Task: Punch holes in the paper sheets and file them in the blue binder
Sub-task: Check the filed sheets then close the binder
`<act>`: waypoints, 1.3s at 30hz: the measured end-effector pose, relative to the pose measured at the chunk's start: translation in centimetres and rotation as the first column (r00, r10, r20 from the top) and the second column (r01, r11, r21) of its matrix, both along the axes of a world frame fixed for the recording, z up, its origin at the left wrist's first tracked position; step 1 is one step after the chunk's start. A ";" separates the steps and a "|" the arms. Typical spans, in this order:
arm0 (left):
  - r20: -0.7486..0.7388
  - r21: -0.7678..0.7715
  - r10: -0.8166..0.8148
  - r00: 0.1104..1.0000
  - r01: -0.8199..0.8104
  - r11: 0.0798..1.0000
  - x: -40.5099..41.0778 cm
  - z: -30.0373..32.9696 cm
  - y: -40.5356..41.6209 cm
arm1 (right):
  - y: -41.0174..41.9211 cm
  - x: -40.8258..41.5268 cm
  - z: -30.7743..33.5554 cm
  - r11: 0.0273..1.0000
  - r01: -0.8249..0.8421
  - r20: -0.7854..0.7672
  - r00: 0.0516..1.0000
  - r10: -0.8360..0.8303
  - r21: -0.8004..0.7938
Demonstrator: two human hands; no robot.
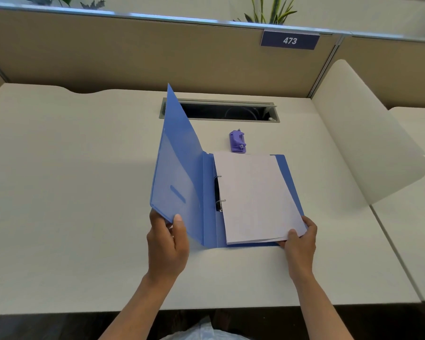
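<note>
On the desk [84, 217], left hand [167, 244] grips binder cover [177, 173], right hand [299, 244] pinches sheets [255, 195].

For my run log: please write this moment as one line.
left hand: holds binder cover raised | right hand: grips paper stack corner | stack: on rings | hole punch: behind binder

Blue binder [179, 168]: semi-translucent plastic with a slight sheen; ring mechanism [219, 192] of bright metal. Paper sheets [255, 195]: matt white. Hole punch [238, 141]: purple, probably plastic. Table [71, 192]: smooth, matt off-white.
</note>
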State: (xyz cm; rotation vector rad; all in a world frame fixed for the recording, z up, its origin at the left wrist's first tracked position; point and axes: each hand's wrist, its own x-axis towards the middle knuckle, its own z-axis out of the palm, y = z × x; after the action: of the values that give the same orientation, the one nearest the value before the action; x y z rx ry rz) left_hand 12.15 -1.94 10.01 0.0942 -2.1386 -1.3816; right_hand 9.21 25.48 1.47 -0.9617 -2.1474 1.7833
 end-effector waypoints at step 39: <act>-0.051 -0.194 -0.174 0.983 0.162 0.968 -1.2 0.4 2.9 | -9.7 -9.3 0.3 0.008 -0.824 0.633 0.442 0.636 0.567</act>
State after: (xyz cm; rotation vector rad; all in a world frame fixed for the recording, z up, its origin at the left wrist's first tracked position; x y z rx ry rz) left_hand 11.00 0.97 10.40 -0.2103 -2.2507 -1.2460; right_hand -0.07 15.79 1.80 0.4683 -3.4207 0.3345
